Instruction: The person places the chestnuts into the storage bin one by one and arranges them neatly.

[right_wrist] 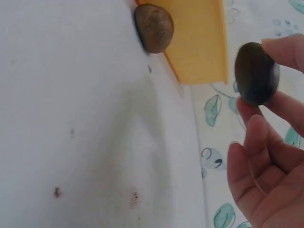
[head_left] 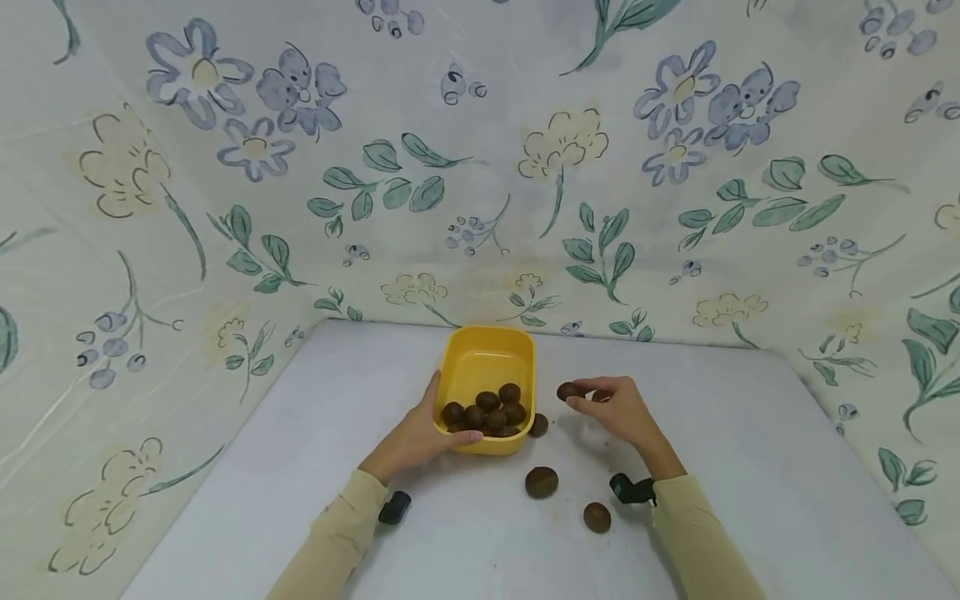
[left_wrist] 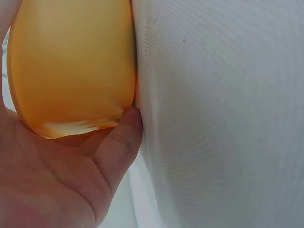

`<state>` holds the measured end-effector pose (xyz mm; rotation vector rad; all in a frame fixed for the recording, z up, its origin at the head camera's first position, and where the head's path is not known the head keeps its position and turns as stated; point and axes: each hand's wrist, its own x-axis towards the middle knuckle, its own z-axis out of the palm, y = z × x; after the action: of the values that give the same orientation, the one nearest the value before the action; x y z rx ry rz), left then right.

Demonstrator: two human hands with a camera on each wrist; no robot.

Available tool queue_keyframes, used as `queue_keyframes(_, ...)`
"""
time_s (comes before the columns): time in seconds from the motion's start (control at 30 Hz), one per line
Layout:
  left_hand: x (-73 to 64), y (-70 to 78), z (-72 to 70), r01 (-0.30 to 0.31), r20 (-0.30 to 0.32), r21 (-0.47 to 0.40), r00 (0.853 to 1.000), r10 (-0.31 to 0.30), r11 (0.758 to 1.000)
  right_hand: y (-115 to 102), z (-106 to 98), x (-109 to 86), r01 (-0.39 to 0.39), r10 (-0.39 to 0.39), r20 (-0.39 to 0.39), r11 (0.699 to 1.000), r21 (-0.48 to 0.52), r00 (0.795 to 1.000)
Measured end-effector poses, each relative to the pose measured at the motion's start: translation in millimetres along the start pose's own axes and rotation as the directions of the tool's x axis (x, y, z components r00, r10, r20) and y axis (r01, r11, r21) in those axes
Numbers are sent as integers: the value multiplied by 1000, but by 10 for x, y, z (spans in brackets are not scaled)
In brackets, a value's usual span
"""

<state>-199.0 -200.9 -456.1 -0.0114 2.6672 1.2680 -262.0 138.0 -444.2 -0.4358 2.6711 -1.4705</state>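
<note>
A yellow plastic tub (head_left: 486,367) stands on the table with several brown kiwis (head_left: 495,418) gathered at its near end. My left hand (head_left: 418,437) grips the tub's near left side, its thumb over the near rim. In the left wrist view, fingers wrap the tub's end close to the tabletop. Just right of the tub, my right hand (head_left: 618,410) holds a kiwi (right_wrist: 257,74) between thumb and fingertips, raised above the table. Another brown round shape (head_left: 601,396) shows behind its fingers in the head view.
One kiwi (head_left: 538,425) lies against the tub's right side. Two more, a larger kiwi (head_left: 542,482) and a smaller kiwi (head_left: 597,517), lie nearer on the white table (head_left: 465,533). A flower-patterned sheet (head_left: 480,225) hangs behind the table's far edge.
</note>
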Motion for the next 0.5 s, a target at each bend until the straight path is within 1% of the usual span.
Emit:
queue_keyframes(0.13,8,5,-7,-5,-2,1,1000,5,1000,-31,-14,21,10,-9,-72,1000,8,997)
queue_keyframes(0.23,12,-3,-5,-7,-1,0,1000,7,1000,-55,-18,42,30,-27,-111,999,28,993)
queue_keyframes(0.33,8,-15,-1,-9,3,-3,1000,9,1000,-64,-12,70,43,-37,-124,998,46,992)
queue_keyframes(0.5,3,-11,-4,-3,0,-4,1000,3,1000,-85,11,138,39,-30,-130,997,69,991)
